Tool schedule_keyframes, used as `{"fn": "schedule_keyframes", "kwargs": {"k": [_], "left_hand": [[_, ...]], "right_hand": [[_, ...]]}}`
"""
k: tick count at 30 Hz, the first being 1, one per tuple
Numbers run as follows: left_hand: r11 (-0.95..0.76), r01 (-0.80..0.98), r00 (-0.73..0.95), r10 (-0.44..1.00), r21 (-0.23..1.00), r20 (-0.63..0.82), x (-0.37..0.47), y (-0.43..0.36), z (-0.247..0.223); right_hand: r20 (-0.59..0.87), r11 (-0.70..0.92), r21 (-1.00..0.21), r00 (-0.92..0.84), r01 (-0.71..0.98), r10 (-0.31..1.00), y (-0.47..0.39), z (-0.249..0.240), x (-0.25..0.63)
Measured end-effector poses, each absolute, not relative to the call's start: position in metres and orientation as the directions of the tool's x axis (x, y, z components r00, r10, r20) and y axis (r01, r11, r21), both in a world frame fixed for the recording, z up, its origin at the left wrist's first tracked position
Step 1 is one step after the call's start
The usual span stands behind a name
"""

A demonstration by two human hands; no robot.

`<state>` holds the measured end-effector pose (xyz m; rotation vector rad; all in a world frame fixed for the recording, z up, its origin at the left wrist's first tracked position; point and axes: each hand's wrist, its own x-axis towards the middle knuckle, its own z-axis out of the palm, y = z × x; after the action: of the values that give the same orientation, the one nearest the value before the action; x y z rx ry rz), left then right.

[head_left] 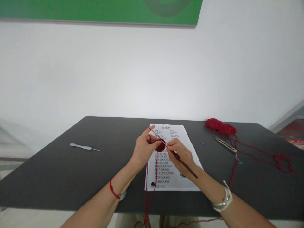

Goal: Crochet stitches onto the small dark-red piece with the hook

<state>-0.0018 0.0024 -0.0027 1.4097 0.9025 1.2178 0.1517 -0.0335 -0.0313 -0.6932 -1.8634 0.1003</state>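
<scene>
Between my hands is a small round dark red crochet piece [160, 145]. My left hand [146, 144] pinches its left edge, and red yarn passes over the raised index finger. My right hand [180, 152] grips a crochet hook [184, 164] with a dark brown handle; the hook's metal tip meets the top right of the piece. Two red strands [146, 180] hang from the work past the table's front edge. Beneath both hands lies a white pattern sheet [163, 186] with printed rows of text, partly covered by them.
A grey-handled crochet hook [82, 146] lies at the left. To the right are a red yarn skein [220, 126], thread snips [225, 144], a purple stitch marker [204, 144] and loose red yarn [282, 161]. Behind the black table [114, 126] rises a white wall.
</scene>
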Motion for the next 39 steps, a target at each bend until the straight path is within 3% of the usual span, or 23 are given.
{"fn": "schedule_keyframes", "kwargs": {"k": [6, 9, 12, 14, 16, 19, 21, 24, 28, 31, 36, 39], "left_hand": [[-0.024, -0.186, 0.364, 0.927, 0.982, 0.091, -0.002, -0.001, 0.002], [0.154, -0.294, 0.437, 0.899, 0.943, -0.011, -0.005, 0.0, 0.003], [0.245, -0.356, 0.456, 0.888, 0.902, -0.061, -0.005, 0.001, 0.003], [0.186, -0.366, 0.413, 0.911, 0.912, -0.021, -0.003, 0.0, 0.002], [0.09, -0.337, 0.366, 0.93, 0.937, 0.042, -0.001, 0.0, 0.001], [-0.033, -0.265, 0.279, 0.954, 0.964, 0.109, 0.0, 0.001, 0.001], [-0.089, -0.224, 0.228, 0.963, 0.97, 0.141, -0.001, 0.003, 0.002], [-0.16, -0.163, 0.192, 0.963, 0.973, 0.191, -0.002, 0.005, 0.001], [-0.277, -0.032, 0.159, 0.947, 0.96, 0.278, -0.004, 0.01, -0.005], [-0.343, 0.064, 0.186, 0.927, 0.937, 0.326, -0.007, 0.01, -0.006], [-0.423, 0.185, 0.245, 0.894, 0.887, 0.375, -0.009, 0.007, -0.001], [-0.444, 0.241, 0.259, 0.887, 0.863, 0.384, -0.009, 0.007, 0.0]], "right_hand": [[0.788, 0.829, -0.227, -0.404, 0.51, 0.465, -0.026, -0.035, 0.158], [0.777, 0.847, -0.138, -0.474, 0.513, 0.414, -0.025, -0.036, 0.161], [0.786, 0.827, -0.112, -0.46, 0.551, 0.413, -0.029, -0.034, 0.157], [0.81, 0.792, -0.183, -0.368, 0.583, 0.457, -0.032, -0.033, 0.151], [0.814, 0.76, -0.359, -0.217, 0.542, 0.539, -0.034, -0.032, 0.145], [0.699, 0.669, -0.692, 0.022, 0.271, 0.714, -0.032, -0.031, 0.142], [0.58, 0.58, -0.814, 0.084, 0.034, 0.81, -0.029, -0.029, 0.144], [0.515, 0.52, -0.851, 0.075, -0.071, 0.854, -0.027, -0.027, 0.149], [0.666, 0.663, -0.717, -0.07, 0.217, 0.743, -0.033, -0.026, 0.151], [0.708, 0.723, -0.627, -0.173, 0.292, 0.684, -0.035, -0.024, 0.152], [0.485, 0.48, -0.871, 0.021, 0.108, 0.874, -0.029, -0.019, 0.155], [0.541, 0.538, -0.825, -0.034, 0.171, 0.84, -0.03, -0.018, 0.158]]}}
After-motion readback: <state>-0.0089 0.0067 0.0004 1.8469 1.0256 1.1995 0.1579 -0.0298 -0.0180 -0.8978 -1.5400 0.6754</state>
